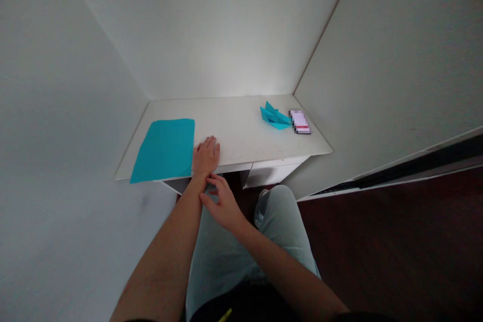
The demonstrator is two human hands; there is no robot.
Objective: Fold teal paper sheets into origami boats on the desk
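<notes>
My left hand lies flat on the white desk near its front edge, fingers stretched out and holding nothing. Just left of it is a flat sheet of blue paper, whose lower left corner reaches the desk's front edge. My right hand is at my left wrist, its fingers apart and bent against the forearm, with no object in it. Further back on the right side of the desk sits a folded blue paper boat.
A phone with a blurred screen lies beside the paper boat at the desk's right end. Walls close in the desk at the back, left and right. Below the top is a drawer, close to my knees.
</notes>
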